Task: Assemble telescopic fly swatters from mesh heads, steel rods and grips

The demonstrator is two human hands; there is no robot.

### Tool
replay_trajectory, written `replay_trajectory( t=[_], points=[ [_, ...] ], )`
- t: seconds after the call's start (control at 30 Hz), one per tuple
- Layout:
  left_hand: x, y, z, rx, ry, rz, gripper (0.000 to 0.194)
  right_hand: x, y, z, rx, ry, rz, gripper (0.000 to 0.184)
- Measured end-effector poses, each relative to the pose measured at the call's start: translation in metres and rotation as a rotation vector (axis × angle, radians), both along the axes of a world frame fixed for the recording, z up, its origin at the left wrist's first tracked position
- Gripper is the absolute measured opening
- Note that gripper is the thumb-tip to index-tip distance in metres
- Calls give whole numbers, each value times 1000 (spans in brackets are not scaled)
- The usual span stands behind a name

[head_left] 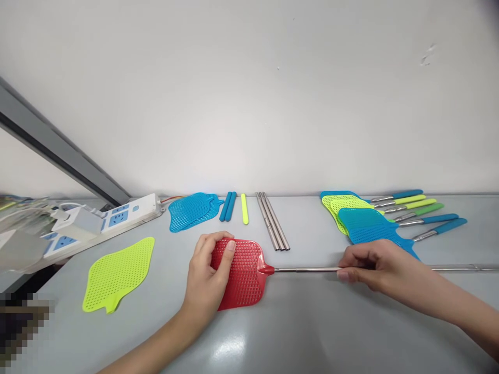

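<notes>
A red fly swatter head [244, 275] lies low over the grey table, its neck joined to a long thin metal rod [306, 269]. My left hand [210, 275] is closed on the left side of the head, thumb on top and fingers partly hidden behind it. Farther along, my right hand [366, 267] pinches the rod between thumb and fingers. The rod runs on past my right wrist to the right edge of the view, where its far end is out of sight. Behind my right hand, a blue swatter head [366, 223] is partly covered by that hand.
Finished-looking swatters with coloured grips [444, 224] lie at the back right. Several metal rods [273, 221], blue grips [228, 206], a yellow grip [244, 209] and blue heads [195, 210] lie along the wall. At left are a yellow-green head [119, 275] and a power strip [132, 215].
</notes>
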State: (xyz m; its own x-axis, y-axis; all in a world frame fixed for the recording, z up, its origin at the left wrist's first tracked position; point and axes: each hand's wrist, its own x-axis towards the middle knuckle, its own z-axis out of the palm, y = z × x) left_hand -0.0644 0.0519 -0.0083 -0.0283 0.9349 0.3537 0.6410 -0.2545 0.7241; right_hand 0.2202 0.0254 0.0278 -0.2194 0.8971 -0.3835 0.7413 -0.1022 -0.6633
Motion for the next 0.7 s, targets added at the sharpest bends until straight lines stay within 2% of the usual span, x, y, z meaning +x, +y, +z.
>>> replay_trajectory(
  t=[0.1, 0.33, 0.53, 0.63, 0.7],
  points=[
    [1, -3, -1, 9, 0, 18, 13, -4, -1, 1, 65, -26, 1, 28],
    [6, -10, 0, 79, 17, -3, 8, -13, -6, -1, -16, -54, 97, 36],
    [6, -11, 1, 31, -1, -41, 9, -11, -12, -5, -19, -63, 116, 40],
    [6, -10, 2, -6, -1, -62, 10, -9, -13, -8, -77, -17, 126, 42],
    [5, -8, 1, -24, -5, -74, 11, -8, -12, -8, -100, 16, 154, 37]
  ],
)
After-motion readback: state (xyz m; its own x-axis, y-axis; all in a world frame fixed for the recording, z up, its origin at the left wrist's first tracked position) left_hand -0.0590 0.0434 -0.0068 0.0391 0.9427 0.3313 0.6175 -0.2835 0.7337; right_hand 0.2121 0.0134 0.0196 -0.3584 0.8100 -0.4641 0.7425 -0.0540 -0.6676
